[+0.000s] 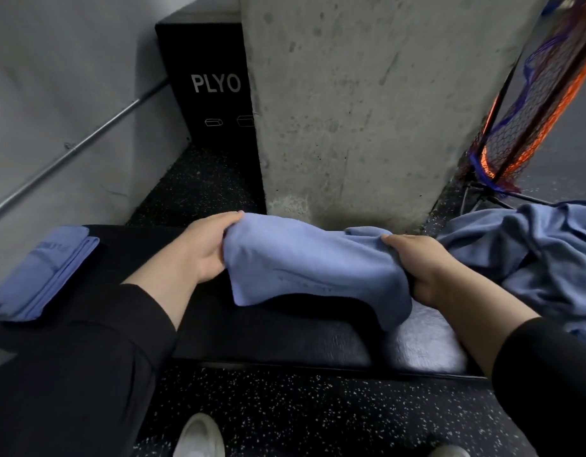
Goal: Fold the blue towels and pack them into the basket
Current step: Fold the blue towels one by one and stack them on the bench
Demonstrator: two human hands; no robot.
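A blue towel [305,265] hangs doubled over between my two hands, just above the black padded bench [278,338]. My left hand [207,245] grips its left end, fingers curled over the top edge. My right hand [417,262] grips its right end. A folded blue towel [44,272] lies flat on the bench's left end. A loose heap of blue towels [529,255] lies on the right end, beside my right hand. No basket is in view.
A concrete pillar [367,110] rises right behind the bench. A black box marked PLYO [212,90] stands back left by a grey wall with a metal rail [74,146]. An orange and blue net frame [529,120] leans at the right. Speckled black floor and my shoes lie below.
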